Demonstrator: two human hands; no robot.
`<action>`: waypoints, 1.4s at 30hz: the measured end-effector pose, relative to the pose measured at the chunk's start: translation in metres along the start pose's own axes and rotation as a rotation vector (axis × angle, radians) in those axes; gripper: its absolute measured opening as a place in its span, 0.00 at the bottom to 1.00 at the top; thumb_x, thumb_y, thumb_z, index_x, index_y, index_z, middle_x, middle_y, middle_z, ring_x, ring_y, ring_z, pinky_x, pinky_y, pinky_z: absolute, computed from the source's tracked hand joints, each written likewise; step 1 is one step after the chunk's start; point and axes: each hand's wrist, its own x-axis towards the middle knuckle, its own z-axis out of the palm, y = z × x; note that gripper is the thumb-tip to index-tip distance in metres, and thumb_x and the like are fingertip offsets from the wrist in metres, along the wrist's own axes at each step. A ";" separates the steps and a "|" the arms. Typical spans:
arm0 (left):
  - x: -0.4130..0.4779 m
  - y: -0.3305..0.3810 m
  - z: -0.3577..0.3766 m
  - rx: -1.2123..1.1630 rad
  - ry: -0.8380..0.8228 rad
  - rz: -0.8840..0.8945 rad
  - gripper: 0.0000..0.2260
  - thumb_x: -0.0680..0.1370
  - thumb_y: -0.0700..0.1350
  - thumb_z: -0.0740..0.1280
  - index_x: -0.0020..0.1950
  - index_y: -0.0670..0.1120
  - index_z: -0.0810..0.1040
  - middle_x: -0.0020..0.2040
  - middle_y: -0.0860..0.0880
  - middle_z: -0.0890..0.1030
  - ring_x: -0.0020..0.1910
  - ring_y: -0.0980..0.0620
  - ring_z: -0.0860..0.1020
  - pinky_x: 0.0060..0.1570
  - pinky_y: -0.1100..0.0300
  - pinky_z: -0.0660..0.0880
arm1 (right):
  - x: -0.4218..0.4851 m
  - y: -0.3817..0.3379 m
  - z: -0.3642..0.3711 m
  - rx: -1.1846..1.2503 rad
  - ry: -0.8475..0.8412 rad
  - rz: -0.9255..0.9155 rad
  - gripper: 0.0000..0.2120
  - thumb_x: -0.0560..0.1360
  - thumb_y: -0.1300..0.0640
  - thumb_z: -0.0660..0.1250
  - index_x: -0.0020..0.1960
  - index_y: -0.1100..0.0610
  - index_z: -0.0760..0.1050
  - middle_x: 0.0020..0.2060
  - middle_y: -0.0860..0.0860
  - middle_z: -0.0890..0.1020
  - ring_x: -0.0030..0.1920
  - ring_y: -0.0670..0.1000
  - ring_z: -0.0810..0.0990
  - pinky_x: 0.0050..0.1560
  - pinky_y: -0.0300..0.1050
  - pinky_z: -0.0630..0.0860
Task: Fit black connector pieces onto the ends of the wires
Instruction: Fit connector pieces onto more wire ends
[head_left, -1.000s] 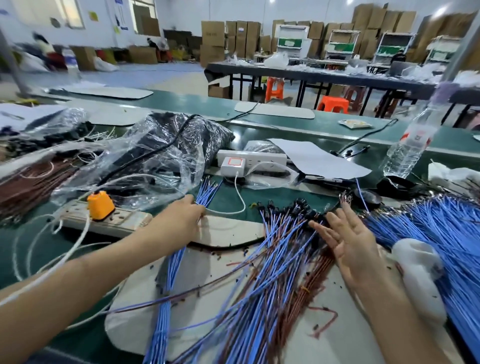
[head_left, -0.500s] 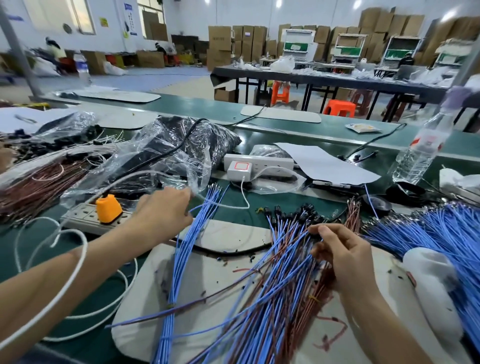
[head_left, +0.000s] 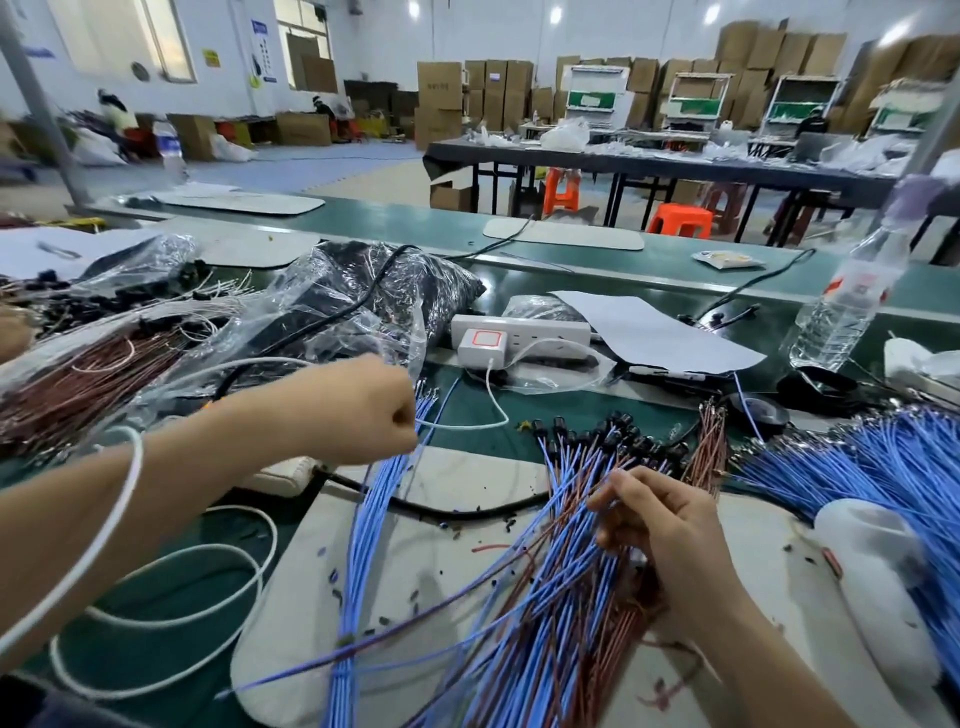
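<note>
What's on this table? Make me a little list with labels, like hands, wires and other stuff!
Left hand: grips the blue wire bundle near its bare ends
Right hand: pinches into the blue and brown wires
Black connectors: fitted on the far ends of that mixed pile
Right side: loose blue wires in a heap
Behind: power strip, water bottle, plastic bag

No lettering reading clearly anywhere, red-and-white label on the water bottle (head_left: 852, 296) beyond the right hand (head_left: 670, 525) blurring out, blue wall poster (head_left: 260, 49) far past the left hand (head_left: 358, 410) showing only smudges, print on a cardboard box (head_left: 439, 85) coming out too faint.
</note>
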 end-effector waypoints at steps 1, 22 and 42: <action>0.001 0.000 -0.005 -0.086 0.071 0.019 0.09 0.73 0.45 0.63 0.41 0.44 0.82 0.33 0.49 0.80 0.32 0.52 0.76 0.39 0.59 0.76 | 0.000 -0.001 0.001 0.011 -0.015 0.006 0.14 0.72 0.53 0.65 0.33 0.61 0.81 0.34 0.57 0.83 0.28 0.53 0.78 0.28 0.41 0.76; -0.022 0.027 0.056 -0.534 -0.120 0.445 0.12 0.74 0.54 0.71 0.42 0.57 0.67 0.38 0.58 0.78 0.36 0.61 0.75 0.42 0.64 0.73 | -0.012 -0.002 0.028 0.354 -0.261 0.198 0.16 0.72 0.54 0.62 0.37 0.62 0.84 0.35 0.62 0.83 0.28 0.52 0.80 0.27 0.39 0.76; -0.013 -0.044 0.060 -0.371 0.174 0.335 0.07 0.77 0.49 0.69 0.41 0.48 0.81 0.38 0.55 0.77 0.38 0.62 0.74 0.41 0.64 0.67 | 0.025 -0.010 -0.048 0.637 0.606 0.123 0.21 0.82 0.44 0.51 0.37 0.54 0.68 0.27 0.51 0.82 0.26 0.47 0.81 0.27 0.36 0.78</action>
